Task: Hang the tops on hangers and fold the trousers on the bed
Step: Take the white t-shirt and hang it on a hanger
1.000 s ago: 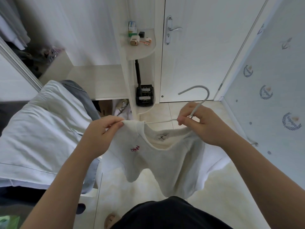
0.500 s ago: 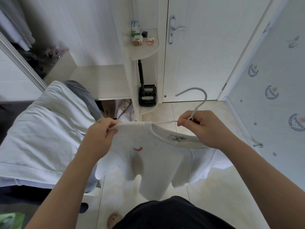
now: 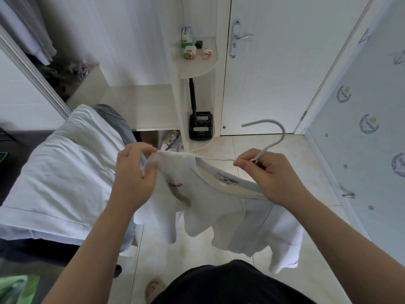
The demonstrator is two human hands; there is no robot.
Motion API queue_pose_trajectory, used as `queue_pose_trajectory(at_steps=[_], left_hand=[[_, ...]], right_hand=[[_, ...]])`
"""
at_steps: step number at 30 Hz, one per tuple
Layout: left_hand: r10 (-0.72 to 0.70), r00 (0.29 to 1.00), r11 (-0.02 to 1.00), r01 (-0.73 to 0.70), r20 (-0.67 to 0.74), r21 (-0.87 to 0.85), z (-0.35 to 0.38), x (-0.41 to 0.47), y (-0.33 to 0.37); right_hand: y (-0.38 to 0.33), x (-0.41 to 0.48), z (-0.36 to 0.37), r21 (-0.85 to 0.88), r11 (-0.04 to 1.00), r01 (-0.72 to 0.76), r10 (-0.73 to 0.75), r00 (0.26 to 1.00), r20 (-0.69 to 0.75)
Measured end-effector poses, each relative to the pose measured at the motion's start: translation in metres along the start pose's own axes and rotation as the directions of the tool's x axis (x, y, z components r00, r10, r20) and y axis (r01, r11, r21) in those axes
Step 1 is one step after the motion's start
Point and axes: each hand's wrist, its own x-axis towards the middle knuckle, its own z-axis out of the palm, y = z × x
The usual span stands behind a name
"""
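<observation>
A small white top (image 3: pixel 203 205) with red stitching on the chest hangs in front of me over the floor. My left hand (image 3: pixel 133 172) pinches its left shoulder. My right hand (image 3: pixel 271 174) grips the neck of a pale grey hanger (image 3: pixel 271 137) together with the collar on the right side. One thin hanger arm runs from my right hand into the neck opening. The hook curves up and to the left above my right hand. The sleeves and hem dangle loose below.
The bed (image 3: pixel 57 172) with a white cover and a grey-blue garment (image 3: pixel 114 119) lies to the left. Ahead stand a white corner shelf (image 3: pixel 197 66) with small items, a black box (image 3: pixel 201 128) below it, a closed door (image 3: pixel 274 62), and an open wardrobe (image 3: pixel 32 40) at far left.
The top has been spread wider between my hands and its left shoulder pulled further left along the hanger arm. More of the body and a sleeve now hang out to the right.
</observation>
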Motion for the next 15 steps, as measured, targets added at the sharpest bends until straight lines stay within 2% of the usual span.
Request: queue_pose_trajectory(at_steps=[2,6,10,12,13,15], left_hand=[[0.111,0.989,0.994,-0.112,0.093,0.007,0.002,0.0,0.011],[0.179,0.959,0.982,-0.188,0.221,0.019,0.007,0.009,0.024],[0.171,0.972,0.981,-0.154,0.161,-0.114,0.011,0.012,0.024],[0.088,0.991,0.979,-0.067,0.103,-0.192,0.01,0.011,0.019],[0.049,0.996,0.976,-0.031,0.075,-0.215,0.008,0.011,0.014],[0.015,0.999,0.978,-0.008,0.029,-0.21,0.0,0.013,0.003]], right_hand=[[-0.005,0.001,0.004,-0.013,1.0,0.028,-0.028,1.0,0.0],[-0.01,0.005,0.007,-0.026,0.998,0.049,-0.048,0.998,0.028],[0.001,0.009,0.002,-0.035,0.999,-0.013,0.015,0.999,0.045],[0.015,0.008,-0.009,-0.147,0.989,-0.019,0.036,0.993,0.111],[0.026,0.007,-0.017,-0.209,0.977,-0.034,0.069,0.984,0.162],[0.05,0.003,-0.036,-0.298,0.943,-0.149,0.223,0.946,0.234]])
